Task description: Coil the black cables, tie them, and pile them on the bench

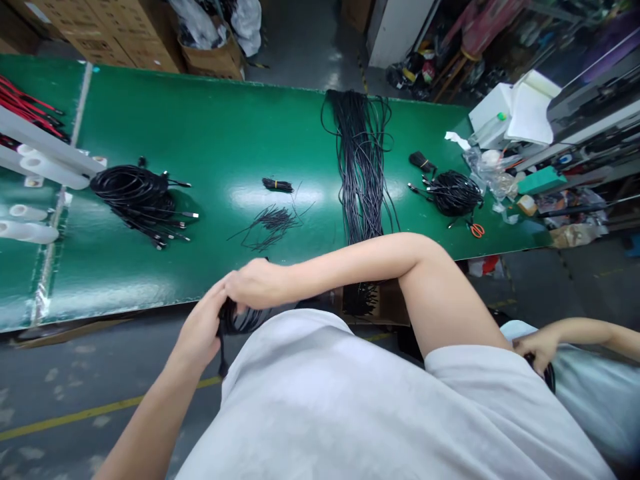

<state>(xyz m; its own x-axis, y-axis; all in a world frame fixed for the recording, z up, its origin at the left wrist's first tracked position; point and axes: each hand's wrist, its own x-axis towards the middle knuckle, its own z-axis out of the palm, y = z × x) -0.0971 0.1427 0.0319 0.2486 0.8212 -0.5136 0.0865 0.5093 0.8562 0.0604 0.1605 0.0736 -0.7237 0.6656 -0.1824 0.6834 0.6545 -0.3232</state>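
Close to my body, below the front edge of the green table point(165, 120), I have a coil of black cable point(243, 321). My left hand point(200, 327) is wrapped around the coil's left side, with a cable end hanging down beneath it. Across the top of the coil lies my right hand point(255, 283), its fingers closed there and partly hidden. Just beyond my hands is a loose pile of thin black ties point(273, 225). A small bundle of black ties point(277, 185), held by a yellow band, sits behind that pile.
Coiled black cables point(133, 197) lie to the left, near white rolls point(53, 167). Long black cables point(357, 160) run across the table and over its front edge. To the right are another cable coil point(455, 193), orange-handled scissors point(477, 231) and a co-worker's hand point(540, 347).
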